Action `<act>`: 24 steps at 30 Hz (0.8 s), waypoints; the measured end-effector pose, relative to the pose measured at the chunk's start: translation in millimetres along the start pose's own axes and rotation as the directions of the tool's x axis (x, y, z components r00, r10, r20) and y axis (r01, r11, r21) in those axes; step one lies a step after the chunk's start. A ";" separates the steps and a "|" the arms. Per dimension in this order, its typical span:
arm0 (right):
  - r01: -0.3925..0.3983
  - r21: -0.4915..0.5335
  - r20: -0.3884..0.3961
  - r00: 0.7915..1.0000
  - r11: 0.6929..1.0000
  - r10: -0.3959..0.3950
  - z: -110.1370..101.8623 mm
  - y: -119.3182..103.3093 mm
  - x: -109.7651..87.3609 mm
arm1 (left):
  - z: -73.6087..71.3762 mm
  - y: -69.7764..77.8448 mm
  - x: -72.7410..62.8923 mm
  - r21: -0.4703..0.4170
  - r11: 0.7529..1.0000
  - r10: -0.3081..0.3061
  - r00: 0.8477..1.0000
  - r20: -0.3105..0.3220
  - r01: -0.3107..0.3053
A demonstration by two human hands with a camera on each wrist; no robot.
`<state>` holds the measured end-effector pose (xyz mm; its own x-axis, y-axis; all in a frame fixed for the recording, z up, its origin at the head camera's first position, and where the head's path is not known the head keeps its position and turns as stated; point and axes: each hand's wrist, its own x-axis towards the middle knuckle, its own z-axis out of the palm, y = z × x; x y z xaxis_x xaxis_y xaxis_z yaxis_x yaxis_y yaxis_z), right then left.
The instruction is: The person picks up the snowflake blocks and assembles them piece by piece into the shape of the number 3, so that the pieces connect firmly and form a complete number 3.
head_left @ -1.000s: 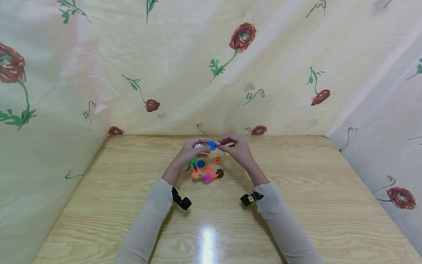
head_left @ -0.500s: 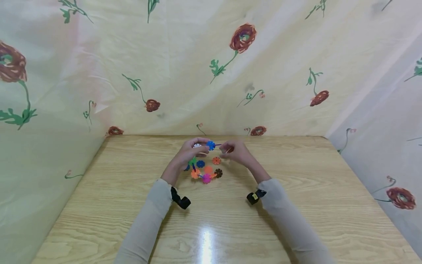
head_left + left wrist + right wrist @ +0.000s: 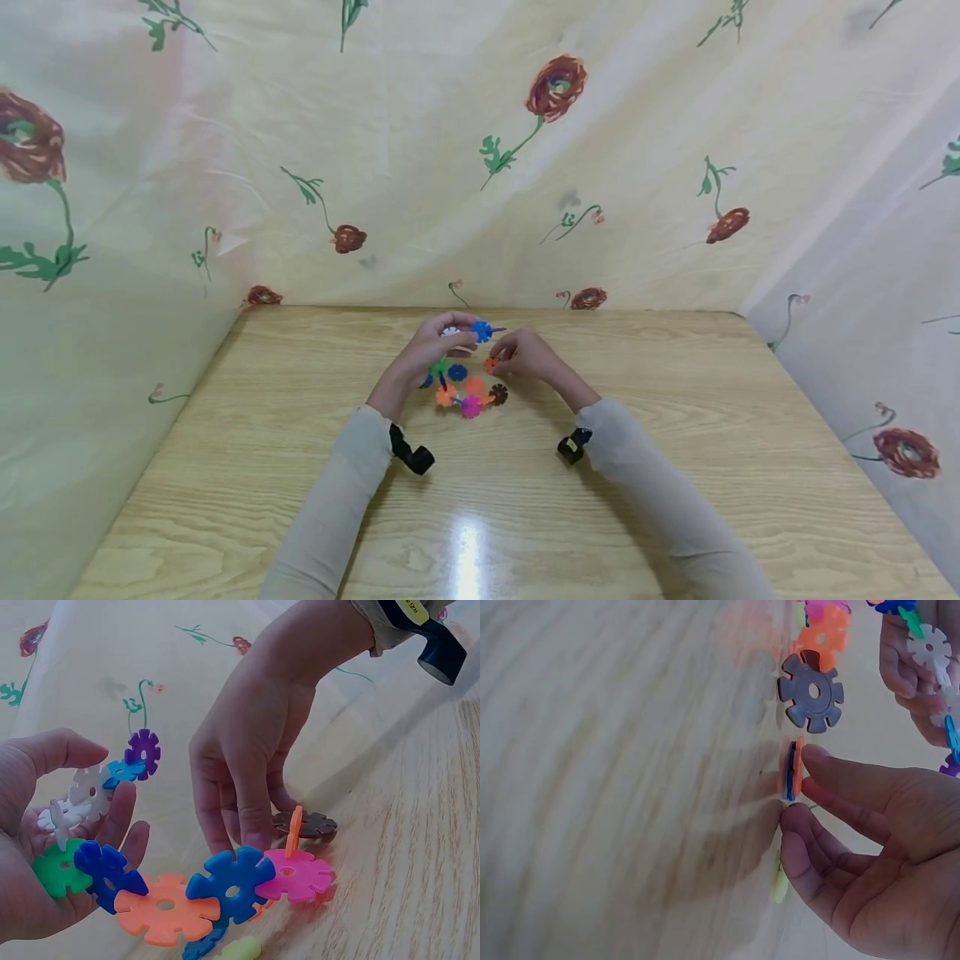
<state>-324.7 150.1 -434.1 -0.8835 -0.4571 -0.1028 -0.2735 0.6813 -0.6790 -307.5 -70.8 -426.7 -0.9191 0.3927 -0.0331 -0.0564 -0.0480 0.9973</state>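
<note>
My left hand (image 3: 427, 346) holds a chain of interlocking plastic flower discs in its curled fingers. A purple disc (image 3: 142, 754) ends the raised part, slotted into a blue disc (image 3: 124, 774), with white discs (image 3: 91, 791) by the palm. From the hand the chain droops through a green disc (image 3: 64, 868), orange and blue ones and a pink disc (image 3: 294, 876) to a brown disc (image 3: 814, 690). Low over the table, my right hand (image 3: 532, 354) pinches a loose orange disc (image 3: 799, 769) at its rim with thumb and fingertips. Its fingers partly cover that disc in the head view.
A blue disc (image 3: 790, 776) lies against the orange one. Another loose blue disc (image 3: 457, 372) lies on the wooden table (image 3: 480, 467) inside the chain's curve. A yellow-green disc (image 3: 780, 885) is beside my right fingers. A flowered curtain (image 3: 420, 167) stands behind the table.
My right hand has let go of the purple disc, which stays on the chain, and moved down toward me to the loose orange disc. My left hand has hardly moved.
</note>
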 end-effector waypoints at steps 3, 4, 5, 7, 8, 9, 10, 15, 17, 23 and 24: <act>-0.014 -0.020 -0.010 1.000 1.000 0.013 1.9 -0.3 1.5 | 1.0 1.1 -0.5 0.011 1.000 -0.006 1.000 -0.002 0.006; -0.021 -0.020 -0.014 1.000 1.000 0.021 2.4 -0.2 1.7 | 1.0 1.2 -0.7 0.015 1.000 -0.006 1.000 -0.001 0.006; -0.028 -0.021 -0.018 0.999 0.999 0.028 2.8 -0.2 1.7 | 1.5 1.4 -1.2 0.020 1.000 -0.007 1.000 -0.003 0.007; -0.037 -0.022 -0.024 0.999 0.999 0.037 3.0 -0.5 1.2 | 1.7 1.2 -1.5 0.023 1.000 -0.006 1.000 -0.002 0.006; -0.038 -0.017 -0.027 0.999 0.999 0.038 2.6 -0.9 0.5 | 2.0 1.2 -1.5 0.026 1.000 -0.004 1.000 0.000 0.004; -0.043 -0.006 -0.030 0.999 0.999 0.043 2.5 -1.3 -0.3 | 2.0 0.9 -1.5 0.027 1.000 -0.004 1.000 0.000 0.004; -0.043 0.001 -0.034 0.998 0.999 0.043 2.5 -0.8 -0.6 | 2.1 0.7 -1.5 0.031 1.000 -0.002 1.000 0.001 0.002; -0.042 0.053 -0.060 0.997 0.998 0.045 2.8 2.8 -3.4 | 2.7 1.4 -1.5 0.023 1.000 -0.017 1.000 0.002 0.017; -0.036 0.072 -0.075 0.996 0.997 0.041 2.1 4.8 -4.9 | 2.4 0.5 -1.1 0.020 0.999 -0.025 1.000 -0.001 0.025; 0.000 0.187 -0.137 0.990 0.982 0.026 -7.0 4.9 -12.0 | 0.7 -1.5 0.5 0.017 0.999 -0.037 0.999 0.004 0.037; -0.001 0.207 -0.148 0.988 0.978 0.032 -9.3 4.3 -13.3 | 0.4 -1.7 0.9 0.015 0.999 -0.039 0.999 0.005 0.039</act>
<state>-317.7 164.5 -428.9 -0.9384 -0.3452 -0.0160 -0.1879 0.5485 -0.8147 -308.0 -70.0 -428.4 -0.9144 0.3984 -0.0717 -0.0863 -0.0189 0.9961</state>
